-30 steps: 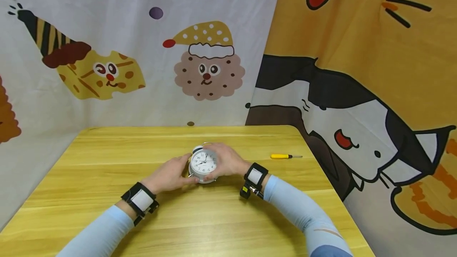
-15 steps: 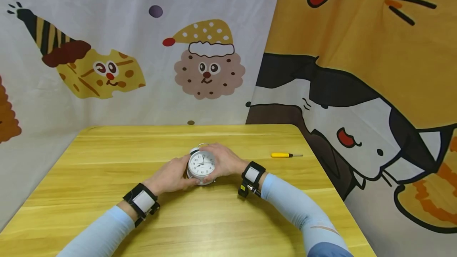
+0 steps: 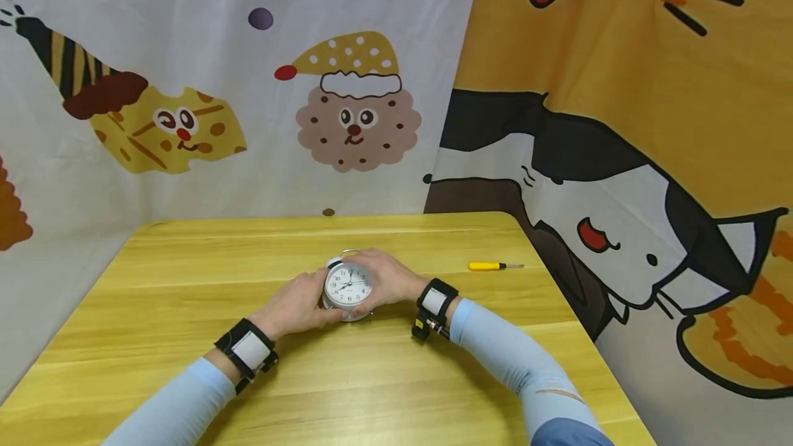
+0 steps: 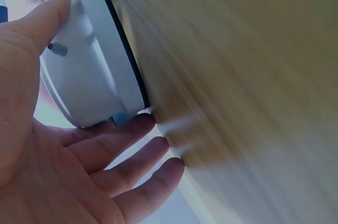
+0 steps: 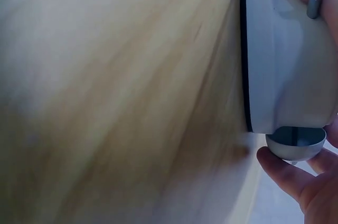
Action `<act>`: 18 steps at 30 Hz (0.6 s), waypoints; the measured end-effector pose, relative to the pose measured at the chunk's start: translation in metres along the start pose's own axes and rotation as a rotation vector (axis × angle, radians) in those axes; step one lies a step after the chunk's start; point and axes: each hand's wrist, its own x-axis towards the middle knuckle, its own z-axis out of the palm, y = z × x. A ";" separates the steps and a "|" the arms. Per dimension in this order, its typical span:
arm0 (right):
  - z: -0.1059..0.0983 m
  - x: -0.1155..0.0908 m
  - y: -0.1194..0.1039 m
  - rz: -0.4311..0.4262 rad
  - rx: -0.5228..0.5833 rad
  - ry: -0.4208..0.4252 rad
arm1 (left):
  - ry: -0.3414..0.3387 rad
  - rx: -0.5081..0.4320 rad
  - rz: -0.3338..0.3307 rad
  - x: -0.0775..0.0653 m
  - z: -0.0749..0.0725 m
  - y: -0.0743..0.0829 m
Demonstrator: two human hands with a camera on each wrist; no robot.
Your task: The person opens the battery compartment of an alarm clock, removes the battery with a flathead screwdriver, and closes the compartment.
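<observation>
A white twin-bell alarm clock (image 3: 348, 285) lies on the table with its dial facing up, its wire handle and one bell pointing away from me. My left hand (image 3: 300, 305) grips the clock's left side, thumb along the near rim. Around the opposite side curls my right hand (image 3: 389, 279), which covers the other bell in the head view. The left wrist view has the white casing (image 4: 95, 60) between thumb and fingers, with a small metal foot sticking out. A cup-shaped bell (image 5: 296, 145) touches the fingers in the right wrist view.
A yellow-handled screwdriver (image 3: 486, 266) lies to the right of the clock, tip pointing right. The wooden table (image 3: 372, 384) ends in front of a curtain (image 3: 210, 191) printed with cartoon figures.
Both hands and the clock have shifted slightly to the left together. The head view has also turned a little. The grip on the clock looks the same.
</observation>
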 end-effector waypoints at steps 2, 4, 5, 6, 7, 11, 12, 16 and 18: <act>-0.001 0.000 0.000 -0.011 -0.016 -0.004 | 0.008 0.002 0.012 0.000 0.001 0.001; -0.002 0.000 -0.001 -0.020 -0.040 -0.006 | 0.012 0.007 0.017 0.001 0.002 0.001; -0.002 0.000 -0.001 -0.023 -0.053 -0.006 | 0.013 0.011 0.016 0.001 0.003 0.001; -0.002 0.000 -0.001 -0.025 -0.066 -0.004 | 0.013 0.016 0.014 0.001 0.003 0.001; -0.003 -0.001 -0.002 -0.028 -0.083 -0.002 | 0.015 0.019 0.015 0.001 0.004 0.001; -0.004 -0.004 -0.004 -0.031 -0.127 0.010 | 0.021 0.019 0.037 0.001 0.006 -0.002; -0.004 -0.006 -0.004 -0.032 -0.130 0.014 | 0.022 0.015 0.047 0.001 0.006 -0.003; -0.005 -0.011 -0.004 -0.029 -0.137 0.029 | 0.020 -0.002 0.056 -0.003 0.005 -0.006; -0.005 -0.014 -0.003 -0.027 -0.145 0.032 | 0.016 0.003 0.050 -0.004 0.004 -0.007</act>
